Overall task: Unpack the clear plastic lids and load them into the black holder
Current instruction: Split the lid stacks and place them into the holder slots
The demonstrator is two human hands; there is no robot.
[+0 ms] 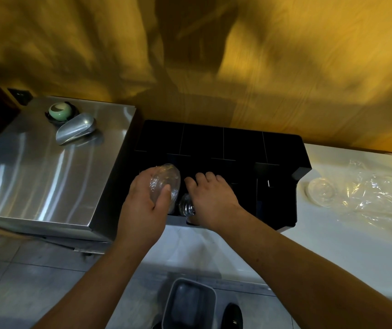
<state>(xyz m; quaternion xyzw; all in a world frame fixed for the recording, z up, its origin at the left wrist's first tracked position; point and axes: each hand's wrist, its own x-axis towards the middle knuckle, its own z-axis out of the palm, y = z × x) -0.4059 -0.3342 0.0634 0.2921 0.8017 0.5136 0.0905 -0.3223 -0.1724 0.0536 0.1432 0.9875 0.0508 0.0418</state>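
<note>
**Loading clear lids into the black holder**

Holding a stack of clear lids (165, 184) on edge, the left hand (147, 205) is curling its fingers and thumb round the rim, probably so the stack is entering a front slot of the black holder (237, 148) sideways. The right hand (211, 198) is lying palm down over the neighbouring slot, fingers spread and dipping inside, apparently steadying the seated lids (186, 206) just beneath it. Whether it is pinching them cannot be told. Further loose lids (321, 192) are lying beside crumpled plastic wrapping (375, 198) on the white table (332, 245), awaiting loading.
</note>
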